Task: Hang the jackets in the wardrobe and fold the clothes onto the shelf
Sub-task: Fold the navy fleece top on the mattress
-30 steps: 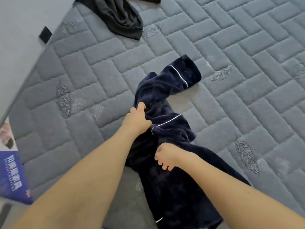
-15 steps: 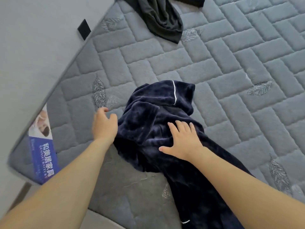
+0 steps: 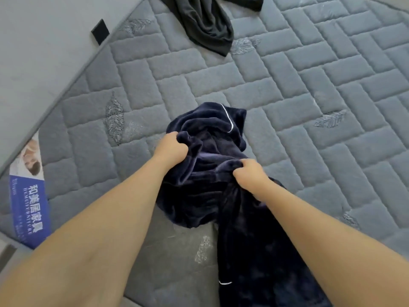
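Observation:
A navy plush garment (image 3: 205, 196) with thin white piping lies bunched on the grey quilted mattress (image 3: 309, 85) and trails off the near edge toward me. My left hand (image 3: 171, 148) grips a fold of it at the upper left of the bundle. My right hand (image 3: 249, 173) grips another fold a little lower and to the right. Both sets of fingers are curled into the fabric. A black garment (image 3: 205, 21) lies crumpled at the far side of the mattress.
The mattress edge runs diagonally at the left, with a blue and white printed label (image 3: 29, 196) at its corner. Beyond it is pale floor or wall, and a small black tab (image 3: 100, 31) sits at the edge.
The right hand was lying flat on the navy garment and now grips it. The left hand came in from the garment's left edge and took hold of a fold. The fabric is more bunched.

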